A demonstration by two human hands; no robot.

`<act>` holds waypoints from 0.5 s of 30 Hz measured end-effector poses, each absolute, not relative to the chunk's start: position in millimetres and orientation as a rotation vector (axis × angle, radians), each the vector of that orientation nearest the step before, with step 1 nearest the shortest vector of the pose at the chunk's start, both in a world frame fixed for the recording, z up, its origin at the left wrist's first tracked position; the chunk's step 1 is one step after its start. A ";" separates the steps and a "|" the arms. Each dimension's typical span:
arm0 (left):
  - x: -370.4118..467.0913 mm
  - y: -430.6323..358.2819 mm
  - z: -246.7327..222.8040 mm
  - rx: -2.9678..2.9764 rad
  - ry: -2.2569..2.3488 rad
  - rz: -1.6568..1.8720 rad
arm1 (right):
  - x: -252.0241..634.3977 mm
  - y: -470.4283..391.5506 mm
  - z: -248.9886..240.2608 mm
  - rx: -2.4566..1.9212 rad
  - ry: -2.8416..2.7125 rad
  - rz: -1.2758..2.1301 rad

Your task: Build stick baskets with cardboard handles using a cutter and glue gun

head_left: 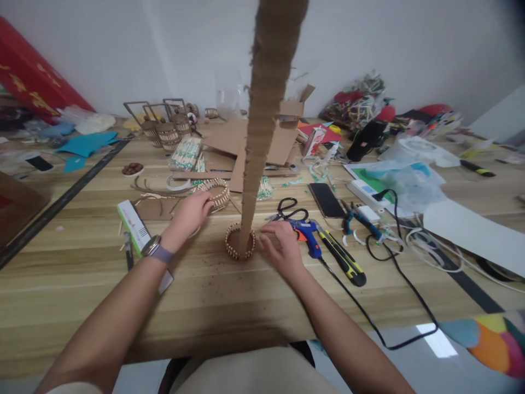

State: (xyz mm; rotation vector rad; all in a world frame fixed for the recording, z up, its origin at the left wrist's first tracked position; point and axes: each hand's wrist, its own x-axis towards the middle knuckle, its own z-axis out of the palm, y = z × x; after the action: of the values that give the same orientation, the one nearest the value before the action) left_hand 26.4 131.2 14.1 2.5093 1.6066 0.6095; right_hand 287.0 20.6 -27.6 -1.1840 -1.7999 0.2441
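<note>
A tall cardboard strip [264,109] stands upright with its foot inside a small beaded ring [229,250] on the wooden table. My left hand [192,210] is closed at the near left edge of a larger band of wooden pieces [220,195], its fingertips pressed together there. To the right of the small ring, my right hand [281,247] has its fingers apart and holds nothing. Beside it lie a blue glue gun [312,241] and black scissors [290,210].
A yellow-black cutter [342,257], a phone [326,200] and the glue gun's black cord lie right. A long box [134,224] lies by my left wrist. Small woven baskets [168,134], wrapped stick bundles [185,154] and cardboard pieces [225,137] stand or lie behind.
</note>
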 end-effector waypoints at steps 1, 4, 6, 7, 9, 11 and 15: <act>27.4 120.4 19.3 2.529 1.578 0.607 | 287.0 20.7 -28.6 -1.195 -1.769 0.240; 35.8 84.6 31.1 2.635 1.343 0.550 | 285.6 19.8 -30.4 -1.212 -1.696 0.288; 44.4 64.2 33.4 2.643 1.227 0.514 | 283.8 18.7 -30.6 -1.198 -1.692 0.333; 48.7 56.3 33.0 2.630 1.198 0.494 | 282.9 18.2 -30.6 -1.186 -1.706 0.348; 55.6 45.9 29.7 2.600 1.178 0.460 | 281.1 17.6 -30.6 -1.157 -1.746 0.365; 59.2 41.0 25.2 2.581 1.168 0.439 | 279.9 17.6 -31.1 -1.128 -1.772 0.370; 55.1 38.1 19.1 2.565 1.075 0.579 | 280.1 19.0 -34.2 -1.111 -1.752 0.359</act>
State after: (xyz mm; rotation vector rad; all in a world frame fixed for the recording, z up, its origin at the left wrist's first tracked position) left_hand 55.1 38.1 19.1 2.5653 1.0745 0.5789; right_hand 280.1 19.0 -34.2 -1.1109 -1.7523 0.3595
